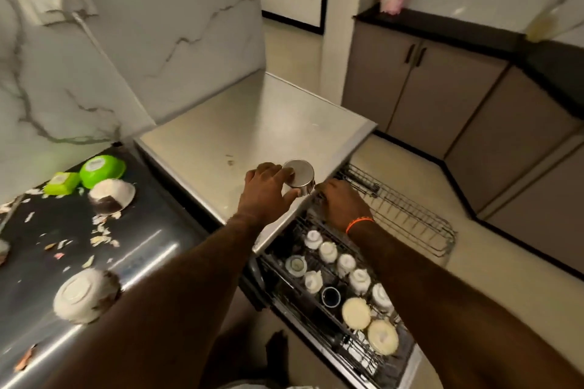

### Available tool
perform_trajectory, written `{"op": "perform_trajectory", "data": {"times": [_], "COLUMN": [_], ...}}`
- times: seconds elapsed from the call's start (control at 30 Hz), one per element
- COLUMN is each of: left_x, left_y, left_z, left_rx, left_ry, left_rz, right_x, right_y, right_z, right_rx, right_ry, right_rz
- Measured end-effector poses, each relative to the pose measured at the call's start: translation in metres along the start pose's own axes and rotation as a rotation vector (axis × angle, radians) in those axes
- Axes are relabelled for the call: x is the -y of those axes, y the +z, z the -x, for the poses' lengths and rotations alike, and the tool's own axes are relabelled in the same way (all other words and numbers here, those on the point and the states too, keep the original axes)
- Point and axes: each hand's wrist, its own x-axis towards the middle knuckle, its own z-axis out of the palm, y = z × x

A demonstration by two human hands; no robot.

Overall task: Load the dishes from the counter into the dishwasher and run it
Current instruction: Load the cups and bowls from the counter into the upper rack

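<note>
The left hand is gripping a steel cup, fingers curled around it, upside down at the front edge of the dishwasher top. The right hand is reaching into the pulled-out upper rack; can't tell what its fingers are doing.

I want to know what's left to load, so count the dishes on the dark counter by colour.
Green plastic dishes: 2, a round bowl and a square container
White ceramic bowls, upside down: 2
Total: 4
</note>
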Motion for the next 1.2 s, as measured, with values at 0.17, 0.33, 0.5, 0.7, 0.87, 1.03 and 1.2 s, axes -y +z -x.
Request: {"op": "perform_trajectory", "data": {"times": [0.17, 0.33, 0.5, 0.7, 0.87, 1.03, 1.2], "left_x": [-0.047, -0.086, -0.105, -0.109, -0.111, -0.109, -0.102], "left_y": [0.043, 0.089, 0.142, 0.203, 0.251, 0.305, 0.356], "left_z": [-0.049, -0.089, -0.106, -0.110, -0.123, -0.137, -0.142], "left_rx": [0.101, 0.204, 0.335, 0.505, 0.637, 0.729, 0.827], "left_ry": [0.152, 0.294, 0.394, 0.403, 0.382, 0.280, 0.226], "left_rz": [0.056, 0.077, 0.098, 0.121, 0.176, 0.227, 0.137], "right_x": [-0.070, -0.130, -0.176, -0.223, -0.272, -0.317, -0.345], "right_y": [-0.007, -0.006, 0.014, 0.060, 0.102, 0.144, 0.182], "right_z": [0.016, 0.035, 0.055, 0.062, 0.054, 0.036, 0.029], "right_rx": [0.006, -0.013, -0.035, 0.060, 0.144, 0.158, 0.252], "right_ry": [0.146, 0.284, 0.395, 0.494, 0.492, 0.510, 0.557], "right_rz": [0.045, 0.064, 0.017, -0.042, -0.074, -0.154, -0.226]}}
